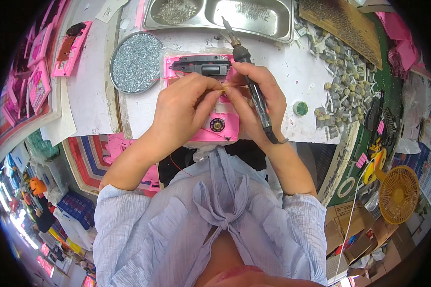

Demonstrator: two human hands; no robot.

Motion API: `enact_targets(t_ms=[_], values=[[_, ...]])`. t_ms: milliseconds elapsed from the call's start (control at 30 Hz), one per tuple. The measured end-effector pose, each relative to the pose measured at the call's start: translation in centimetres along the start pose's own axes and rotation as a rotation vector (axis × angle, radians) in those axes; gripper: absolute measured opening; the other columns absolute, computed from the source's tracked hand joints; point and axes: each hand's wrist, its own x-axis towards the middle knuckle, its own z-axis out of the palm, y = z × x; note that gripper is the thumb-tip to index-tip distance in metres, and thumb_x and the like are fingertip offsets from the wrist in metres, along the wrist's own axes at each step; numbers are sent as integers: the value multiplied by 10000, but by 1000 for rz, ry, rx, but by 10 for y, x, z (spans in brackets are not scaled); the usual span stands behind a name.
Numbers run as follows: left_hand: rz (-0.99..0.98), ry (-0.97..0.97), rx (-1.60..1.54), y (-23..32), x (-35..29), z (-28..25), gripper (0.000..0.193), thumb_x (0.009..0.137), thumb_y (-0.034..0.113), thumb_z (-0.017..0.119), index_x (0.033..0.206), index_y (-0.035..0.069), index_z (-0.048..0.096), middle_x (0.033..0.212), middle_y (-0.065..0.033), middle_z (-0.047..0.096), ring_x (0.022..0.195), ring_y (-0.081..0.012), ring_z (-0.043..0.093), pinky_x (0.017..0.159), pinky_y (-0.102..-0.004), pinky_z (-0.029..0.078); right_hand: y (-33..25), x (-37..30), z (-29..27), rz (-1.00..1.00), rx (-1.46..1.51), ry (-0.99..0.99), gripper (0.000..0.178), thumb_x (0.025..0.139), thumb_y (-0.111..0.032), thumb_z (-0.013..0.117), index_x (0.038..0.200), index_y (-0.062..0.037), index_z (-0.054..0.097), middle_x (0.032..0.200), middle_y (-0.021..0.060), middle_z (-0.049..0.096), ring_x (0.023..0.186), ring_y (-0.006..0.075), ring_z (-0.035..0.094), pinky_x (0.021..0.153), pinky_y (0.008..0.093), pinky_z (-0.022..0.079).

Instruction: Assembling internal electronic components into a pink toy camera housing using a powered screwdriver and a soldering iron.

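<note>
A pink plastic housing (230,125) lies in front of me, with a black part (203,66) across its far end and a round black piece (217,125) near its close end. Over its middle, my left hand (184,107) is closed, finger and thumb pinching a thin yellowish wire (223,89). My right hand (261,91) meets it there, fingertips together at the same wire. A black pen-shaped tool (256,95) with a metal tip also rests in my right hand, pointing away; its exact kind is unclear. My fingers hide the wire's ends.
Left of the housing stands a round dish (136,62) of small screws. A metal tray (219,31) with small metal parts sits at the back. Several small grey motor-like parts (337,71) lie right, near a green round lid (300,108). A yellow fan (398,193) stands lower right.
</note>
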Motion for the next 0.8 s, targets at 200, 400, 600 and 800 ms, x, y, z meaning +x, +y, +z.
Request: enact_targets(t_ms=[200,400,600,800], values=[[181,35,236,-3,1,10,142,859,43,734,985,53,669,872,-97,639,798,-304,655,689,-399,525,-12,-12,-62,-19,-60,12,354,841,34,748,1185,-10,673,870,99,636,731,174,589,655,281,475],[211,40,226,-6,1,19,134,863,48,734,978,49,664,861,-101,629,791,-300,652,678,-405,520,-21,-47,-100,6,-40,-121,264,845,-59,720,1077,59,680,689,89,574,572,169,503,538,286,399],[187,-1,245,-4,2,18,165,842,-27,722,995,3,672,881,-131,662,769,-316,650,680,-390,515,-19,-43,-92,-168,-97,-181,292,771,12,695,1058,60,677,684,109,617,515,192,512,471,317,391],[181,10,256,-4,1,18,142,849,-17,720,980,1,667,875,-133,658,769,-319,650,677,-394,513,-15,-44,-89,-207,-101,-188,326,741,41,693,1065,59,665,691,108,630,505,199,511,466,320,396]])
